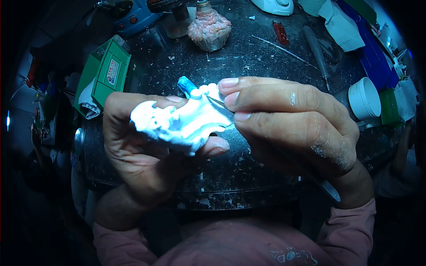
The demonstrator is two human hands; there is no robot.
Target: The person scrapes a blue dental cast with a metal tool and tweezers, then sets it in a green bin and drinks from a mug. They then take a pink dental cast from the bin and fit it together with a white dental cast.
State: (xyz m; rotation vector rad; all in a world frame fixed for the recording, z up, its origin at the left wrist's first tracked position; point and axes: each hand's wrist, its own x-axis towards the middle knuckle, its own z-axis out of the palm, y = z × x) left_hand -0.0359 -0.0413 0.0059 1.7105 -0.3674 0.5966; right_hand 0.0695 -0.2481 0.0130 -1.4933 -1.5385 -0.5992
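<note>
Your left hand (142,150) cradles a white plaster dental cast (182,122) above the near edge of the bench, fingers curled under it and the thumb lying along its near side. The cast is glossy and overexposed, lumpy at its left end, with a row of rounded tooth shapes along the top and a blue piece (187,85) projecting from its upper edge; finer surface detail is washed out. Your right hand (293,124) pinches a slim metal carving blade (221,107) between thumb and pressed-together fingers, tip touching the cast's right side; the handle end shows past your wrist. White dust speckles your right knuckles. The round black worktop (230,57) below is scratched and littered with pale chips. On it, well apart from the hands: a pink lumpy wax-covered burner (209,27) at the far centre, a green box (106,73) at the left, a grey handpiece (316,46) and a thin metal probe (284,51) at the right, a white round pot (364,98) near the right rim. The surroundings are dark. Pink sleeves (346,226) cover both forearms.
</note>
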